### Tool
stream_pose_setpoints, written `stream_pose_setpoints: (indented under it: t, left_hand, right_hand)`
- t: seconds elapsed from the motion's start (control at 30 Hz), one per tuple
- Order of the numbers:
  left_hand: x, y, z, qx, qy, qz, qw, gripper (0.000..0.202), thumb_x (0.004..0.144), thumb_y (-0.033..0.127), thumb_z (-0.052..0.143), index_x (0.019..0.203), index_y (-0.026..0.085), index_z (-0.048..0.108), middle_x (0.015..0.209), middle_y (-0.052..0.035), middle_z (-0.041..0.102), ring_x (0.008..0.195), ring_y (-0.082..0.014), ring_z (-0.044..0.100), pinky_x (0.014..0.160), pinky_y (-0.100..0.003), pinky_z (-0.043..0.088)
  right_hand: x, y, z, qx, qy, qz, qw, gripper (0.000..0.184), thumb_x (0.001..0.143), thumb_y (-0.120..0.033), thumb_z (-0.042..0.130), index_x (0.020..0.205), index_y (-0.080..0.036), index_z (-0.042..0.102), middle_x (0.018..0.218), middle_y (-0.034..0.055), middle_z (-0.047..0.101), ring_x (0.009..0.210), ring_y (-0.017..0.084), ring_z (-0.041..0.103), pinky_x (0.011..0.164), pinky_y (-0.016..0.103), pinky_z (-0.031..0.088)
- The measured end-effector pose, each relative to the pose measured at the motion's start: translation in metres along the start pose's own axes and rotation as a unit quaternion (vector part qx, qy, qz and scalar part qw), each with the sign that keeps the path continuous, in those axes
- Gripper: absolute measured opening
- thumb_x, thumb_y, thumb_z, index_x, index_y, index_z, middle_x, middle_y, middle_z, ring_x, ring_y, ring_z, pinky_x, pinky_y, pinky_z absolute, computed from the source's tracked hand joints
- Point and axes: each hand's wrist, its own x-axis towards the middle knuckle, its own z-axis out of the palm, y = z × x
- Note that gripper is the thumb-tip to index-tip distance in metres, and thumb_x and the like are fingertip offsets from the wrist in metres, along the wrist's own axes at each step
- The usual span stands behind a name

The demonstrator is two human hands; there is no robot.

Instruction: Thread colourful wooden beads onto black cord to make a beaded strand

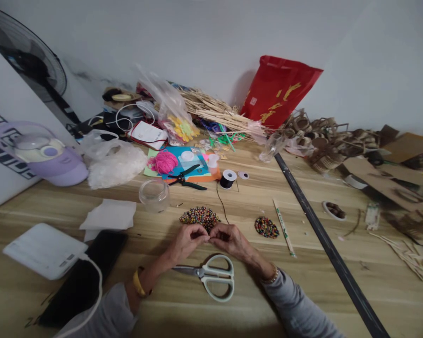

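Note:
My left hand [189, 240] and my right hand [231, 238] meet fingertip to fingertip, both closed in a pinch. A thin black cord [222, 203] runs from a spool [228, 179] down to my right hand and disappears at its fingers. Whatever lies between the left fingertips is too small to make out. Just beyond the hands is a heap of multicoloured beads [199, 216], partly covered by my fingers. Scissors [216, 278] with pale handles lie on the table below the hands, blades toward my left wrist. A smaller cluster of similar beads [266, 227] sits to the right.
Pliers with dark handles [186, 179], pink yarn [164, 162] and a clear jar [154, 196] stand beyond the hands. A wrapped stick [285, 229] and a long black strip [324, 239] lie right. At left are a white device [44, 251] with a cable and a purple cap [44, 152].

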Motion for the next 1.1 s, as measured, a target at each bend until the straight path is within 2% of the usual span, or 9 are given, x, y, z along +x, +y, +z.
stream_pose_setpoints:
  t: [0.37, 0.6, 0.8, 1.1]
  left_hand:
    - [-0.0004, 0.0063, 0.0002, 0.001, 0.004, 0.003, 1.000, 0.016, 0.072, 0.027, 0.061, 0.066, 0.012, 0.063, 0.061, -0.0005, 0.061, 0.058, -0.0121, 0.051, 0.057, -0.022, 0.040]
    - [0.0005, -0.0014, 0.0011, 0.009, 0.018, 0.005, 1.000, 0.014, 0.072, 0.025, 0.061, 0.068, 0.012, 0.065, 0.063, -0.0012, 0.064, 0.060, -0.0129, 0.054, 0.058, -0.021, 0.042]
    - [-0.0019, 0.0038, 0.0015, 0.024, 0.009, -0.004, 1.000, 0.016, 0.073, 0.027, 0.060, 0.074, 0.012, 0.068, 0.069, -0.0030, 0.068, 0.064, -0.0143, 0.058, 0.059, -0.022, 0.044]
    - [-0.0014, 0.0062, 0.0020, 0.062, 0.018, -0.002, 0.998, 0.013, 0.072, 0.024, 0.061, 0.068, 0.013, 0.068, 0.065, -0.0025, 0.068, 0.061, -0.0136, 0.057, 0.059, -0.021, 0.043]
  right_hand:
    - [0.0000, 0.0033, 0.0000, -0.021, 0.002, -0.020, 1.000, 0.007, 0.078, -0.020, 0.062, 0.077, -0.014, 0.062, 0.069, 0.0004, 0.056, 0.060, 0.010, 0.047, 0.052, 0.019, 0.036]
    - [0.0005, 0.0039, -0.0023, -0.024, 0.010, -0.018, 0.999, 0.013, 0.081, -0.025, 0.059, 0.076, -0.014, 0.062, 0.068, 0.0003, 0.056, 0.058, 0.009, 0.046, 0.052, 0.019, 0.036]
    - [0.0008, 0.0030, -0.0028, -0.026, 0.016, -0.020, 0.999, 0.014, 0.082, -0.027, 0.059, 0.076, -0.014, 0.062, 0.068, 0.0003, 0.056, 0.059, 0.010, 0.047, 0.053, 0.019, 0.035]
    - [0.0011, -0.0001, -0.0030, -0.016, 0.011, -0.010, 1.000, 0.014, 0.082, -0.027, 0.059, 0.079, -0.013, 0.061, 0.066, -0.0006, 0.055, 0.056, 0.009, 0.044, 0.050, 0.019, 0.033]
